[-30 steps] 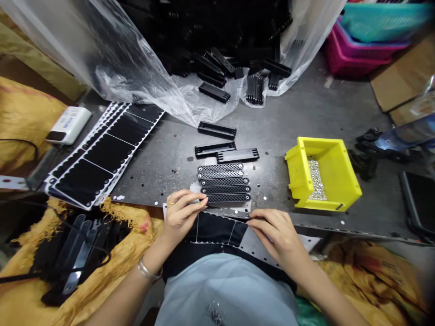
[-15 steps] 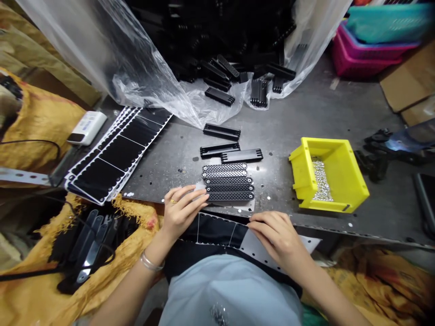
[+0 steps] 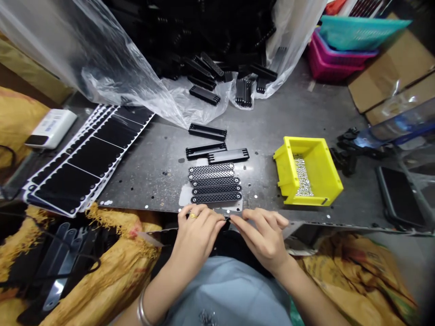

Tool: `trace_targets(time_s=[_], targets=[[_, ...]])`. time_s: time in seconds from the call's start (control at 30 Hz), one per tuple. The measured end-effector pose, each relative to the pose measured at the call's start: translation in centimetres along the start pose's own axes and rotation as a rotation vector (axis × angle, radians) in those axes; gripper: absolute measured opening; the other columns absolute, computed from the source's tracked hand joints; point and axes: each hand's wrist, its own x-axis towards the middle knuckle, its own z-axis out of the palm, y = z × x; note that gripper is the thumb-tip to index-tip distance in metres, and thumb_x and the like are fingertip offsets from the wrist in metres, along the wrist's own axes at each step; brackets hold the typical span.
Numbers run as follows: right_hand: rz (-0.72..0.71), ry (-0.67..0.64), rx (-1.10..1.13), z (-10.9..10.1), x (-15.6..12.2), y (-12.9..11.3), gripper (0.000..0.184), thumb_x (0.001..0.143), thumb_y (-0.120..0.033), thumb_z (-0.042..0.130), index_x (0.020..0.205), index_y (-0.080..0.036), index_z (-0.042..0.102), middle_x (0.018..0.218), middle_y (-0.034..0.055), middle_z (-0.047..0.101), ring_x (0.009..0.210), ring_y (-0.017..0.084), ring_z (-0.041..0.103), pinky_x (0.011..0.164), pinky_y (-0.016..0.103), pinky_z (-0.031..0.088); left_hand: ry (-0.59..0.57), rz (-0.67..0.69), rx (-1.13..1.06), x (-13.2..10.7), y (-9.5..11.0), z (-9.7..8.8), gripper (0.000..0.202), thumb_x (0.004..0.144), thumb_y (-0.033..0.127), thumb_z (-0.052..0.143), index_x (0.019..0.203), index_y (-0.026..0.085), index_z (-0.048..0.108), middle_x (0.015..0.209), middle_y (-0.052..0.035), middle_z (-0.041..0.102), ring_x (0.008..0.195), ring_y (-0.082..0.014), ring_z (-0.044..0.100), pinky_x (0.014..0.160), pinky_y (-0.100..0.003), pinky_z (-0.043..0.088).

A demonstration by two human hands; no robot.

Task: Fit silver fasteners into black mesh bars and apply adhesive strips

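My left hand [image 3: 201, 231] and my right hand [image 3: 263, 237] meet fingertip to fingertip just in front of the table edge. Both are closed in a pinch on a black sticker sheet; only a small dark bit shows between the fingertips. The sheet's pale backing [image 3: 292, 228] sticks out beyond my right hand, while the hands hide most of the rest. Just past my fingers lies a row of black lattice-patterned strips [image 3: 215, 188], side by side on a whitish sheet. Behind them are a smooth-topped black strip [image 3: 228, 156] and two hollow-sided ones [image 3: 207, 131].
A yellow bin [image 3: 326, 170] of small metal parts [image 3: 302, 176] stands right. Sticker sheets [image 3: 98, 156] are stacked left beside a white device [image 3: 51, 128]. At the back, a plastic bag [image 3: 136, 68] spills black strips. A phone [image 3: 401, 197] and pink baskets [image 3: 335, 63] are on the right.
My left hand has left the row of strips and come down and right to my right hand. The sticker sheet, spread before me earlier, is now largely hidden. The view has shifted right.
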Motion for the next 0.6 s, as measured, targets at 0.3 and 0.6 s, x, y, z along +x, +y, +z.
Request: trace_targets(time_s=[0.3, 0.6], targets=[[0.119, 0.013, 0.44, 0.9, -1.5, -0.1, 0.048, 0.093, -0.01, 0.07, 0.138, -0.026, 0.064, 0.107, 0.0081, 0.071, 0.1, 0.023, 0.067, 0.086, 0.039, 0.055, 0.135, -0.063, -0.12, -0.6, 0.3, 1.7, 0.02, 0.106, 0.016, 0.046, 0.096, 0.021, 0.063, 0.086, -0.0017, 0.071, 0.079, -0.0185, 0.06, 0.078, -0.036, 0.037], [0.607, 0.074, 0.771, -4.1, -0.7, 1.7, 0.029, 0.096, -0.017, 0.067, 0.121, -0.031, 0.064, 0.112, 0.006, 0.057, 0.074, 0.014, 0.068, 0.06, 0.028, 0.06, 0.401, 0.034, 0.065, -0.4, -1.0, 5.1, 0.014, 0.102, 0.017, 0.058, 0.113, 0.019, 0.068, 0.091, -0.005, 0.073, 0.081, -0.0188, 0.063, 0.077, -0.033, 0.041]])
